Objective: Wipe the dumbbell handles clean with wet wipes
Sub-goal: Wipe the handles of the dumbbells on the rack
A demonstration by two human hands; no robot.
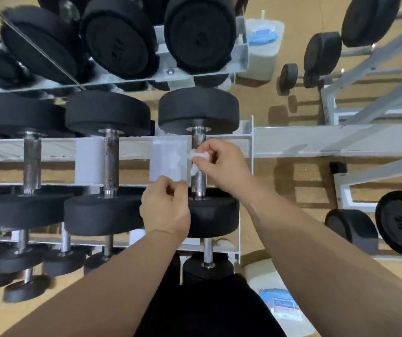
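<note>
The right hand (221, 161) is pinching a wet wipe (198, 155) against the rightmost dumbbell handle (198, 184) on the rack (292, 142). The left hand (166, 207) is curling just beside it, and its grip cannot be told. The neighbouring handle (111, 161) on the left is showing grime and is seemingly awaiting wiping.

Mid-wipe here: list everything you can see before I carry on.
Wet wipe: one, white, against the rightmost dumbbell handle.
Top-tier dumbbells: at least four, black heads, on the white rack.
Lower dumbbells: several, black, smaller, tier below.
Wipes packet: one, blue-white, lower right on a white tub.
Second rack: one, white, right side.
Mirror: one, behind the rack.
Right hand: grips the wipe.
Left hand: fingers curled, by the near head.
</note>
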